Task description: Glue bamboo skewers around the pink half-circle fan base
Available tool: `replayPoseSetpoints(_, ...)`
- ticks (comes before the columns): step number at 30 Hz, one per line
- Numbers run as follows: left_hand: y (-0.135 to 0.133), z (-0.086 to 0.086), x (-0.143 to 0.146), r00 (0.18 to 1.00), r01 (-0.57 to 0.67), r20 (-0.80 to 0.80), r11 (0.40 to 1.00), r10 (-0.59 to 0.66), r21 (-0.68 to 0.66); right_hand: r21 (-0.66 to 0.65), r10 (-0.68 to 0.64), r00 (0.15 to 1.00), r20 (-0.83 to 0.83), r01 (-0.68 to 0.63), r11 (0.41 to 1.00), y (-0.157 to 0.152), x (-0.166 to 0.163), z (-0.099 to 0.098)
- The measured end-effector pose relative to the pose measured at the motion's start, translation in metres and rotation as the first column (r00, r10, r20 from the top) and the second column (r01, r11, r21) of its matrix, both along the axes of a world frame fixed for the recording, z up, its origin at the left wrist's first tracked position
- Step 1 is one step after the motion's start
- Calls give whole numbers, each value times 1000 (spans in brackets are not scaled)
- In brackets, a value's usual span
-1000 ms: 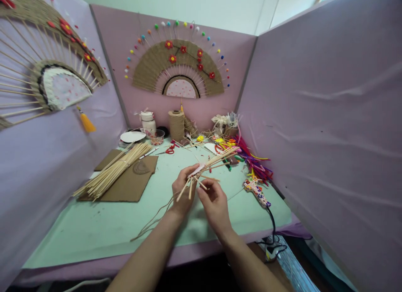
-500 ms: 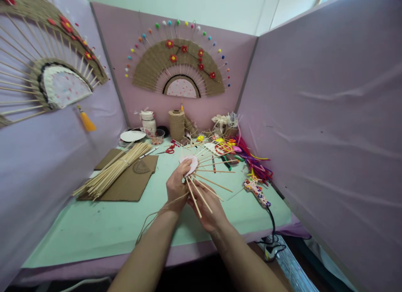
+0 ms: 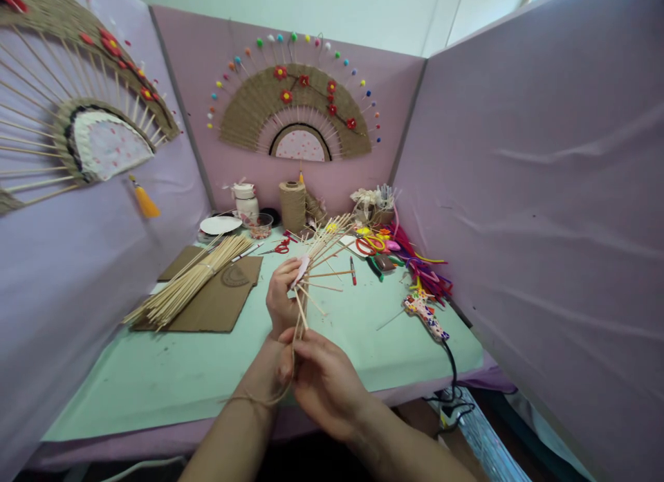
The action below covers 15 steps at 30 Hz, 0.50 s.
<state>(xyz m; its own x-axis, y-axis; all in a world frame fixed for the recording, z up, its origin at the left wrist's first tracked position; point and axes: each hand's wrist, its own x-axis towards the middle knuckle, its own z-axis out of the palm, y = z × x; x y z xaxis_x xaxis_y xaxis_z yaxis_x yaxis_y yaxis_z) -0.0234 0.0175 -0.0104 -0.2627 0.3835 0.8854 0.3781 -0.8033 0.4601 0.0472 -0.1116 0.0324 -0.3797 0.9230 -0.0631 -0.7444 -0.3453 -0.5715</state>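
My left hand (image 3: 281,295) grips the small pale half-disc base (image 3: 303,271) of a fan frame, now turned almost edge-on. Thin wooden sticks (image 3: 326,250) spread out from that base toward the back and right. Closer to me, my right hand (image 3: 324,375) is closed on a strand of brown twine (image 3: 297,340) just below the nearest sticks. The twine runs up to the sticks, and its loose part loops across my left forearm. Where the twine meets the sticks is too fine to make out.
A stick bundle (image 3: 200,278) lies on brown cardboard (image 3: 223,316) at left. Red scissors (image 3: 281,247) and a twine spool (image 3: 293,205) are behind. At right lie a glue gun (image 3: 425,316) with a cord and coloured pipe cleaners (image 3: 425,274). Finished fans (image 3: 249,115) hang on the walls.
The fan frame has turned from facing me to nearly edge-on. My right hand has left the underside of the sticks and come down toward me, drawing the twine.
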Motion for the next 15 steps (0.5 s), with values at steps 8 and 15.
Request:
replayPoseSetpoints(8,1,4,1,973,-14,222,968,71,-249,76,261,963,-66,-256,964,-28,-7,-12)
replayPoseSetpoints(15,-1,5,-5,989,-30,124,930,81,-367,194,369,922,117,-386,902,-29,39,-19)
